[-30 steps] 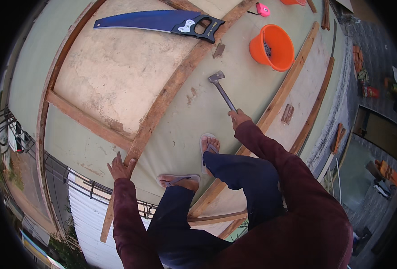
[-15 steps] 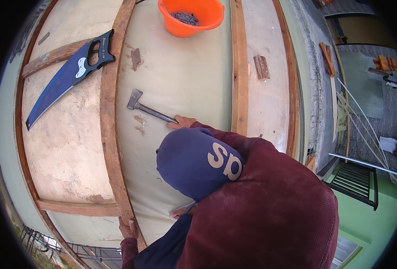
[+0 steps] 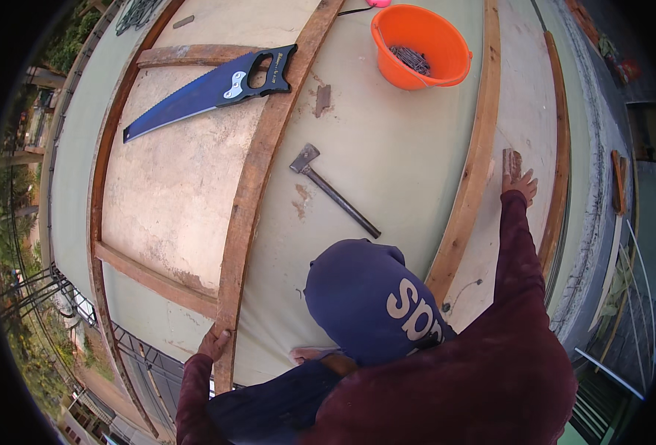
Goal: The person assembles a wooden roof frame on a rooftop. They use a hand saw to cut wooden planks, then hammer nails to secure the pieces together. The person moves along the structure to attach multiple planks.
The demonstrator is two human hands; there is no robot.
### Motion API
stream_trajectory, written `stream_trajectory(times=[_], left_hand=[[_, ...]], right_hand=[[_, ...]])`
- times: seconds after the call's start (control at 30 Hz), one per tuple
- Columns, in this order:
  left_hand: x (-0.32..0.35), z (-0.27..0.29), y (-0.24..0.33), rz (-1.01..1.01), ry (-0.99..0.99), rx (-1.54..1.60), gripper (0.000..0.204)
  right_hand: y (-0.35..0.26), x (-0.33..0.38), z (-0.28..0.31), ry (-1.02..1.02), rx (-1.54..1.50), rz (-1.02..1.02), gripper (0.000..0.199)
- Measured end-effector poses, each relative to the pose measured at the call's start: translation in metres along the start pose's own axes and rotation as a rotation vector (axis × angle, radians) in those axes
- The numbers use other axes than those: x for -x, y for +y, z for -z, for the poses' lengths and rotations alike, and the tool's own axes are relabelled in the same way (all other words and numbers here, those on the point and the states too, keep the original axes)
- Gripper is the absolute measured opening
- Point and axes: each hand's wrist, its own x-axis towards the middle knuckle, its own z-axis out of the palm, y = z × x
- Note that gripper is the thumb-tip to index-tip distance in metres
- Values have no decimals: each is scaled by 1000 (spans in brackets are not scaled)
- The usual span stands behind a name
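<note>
- Half a second back the right hand (image 3: pixel 519 184) held the hammer (image 3: pixel 333 190) by its handle; now the hammer lies loose on the pale green surface (image 3: pixel 387 148), head toward the saw, handle pointing down toward the person's knee.
- That right hand has stretched out past the right-hand wooden batten (image 3: pixel 470 174) and rests its fingertips on a small wooden block (image 3: pixel 511 161); the grip is open, fingers spread flat, nothing closed in it.
- Left hand (image 3: pixel 215 344) sits at the near end of the long middle batten (image 3: pixel 257 174), fingers curled loosely over the wood's edge, a narrow hold rather than a tight one.
- Blue handsaw (image 3: pixel 208 89) lies across the rough panel (image 3: pixel 172 178), its black handle on the middle batten.
- Orange bucket (image 3: pixel 421 46) stands beyond the hammer, well apart from both hands, with dark nails inside.
</note>
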Motion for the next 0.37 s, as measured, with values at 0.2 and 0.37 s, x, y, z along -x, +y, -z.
stream_trajectory(times=[0.2,0.37], left_hand=[[-11,18,40,79,-105,-48,87],[-1,10,-1,301,-190,-5,92]], right_hand=[[88,-72,-47,-198,-345,112,74],[2,18,-6,-696,-1085,220,63]])
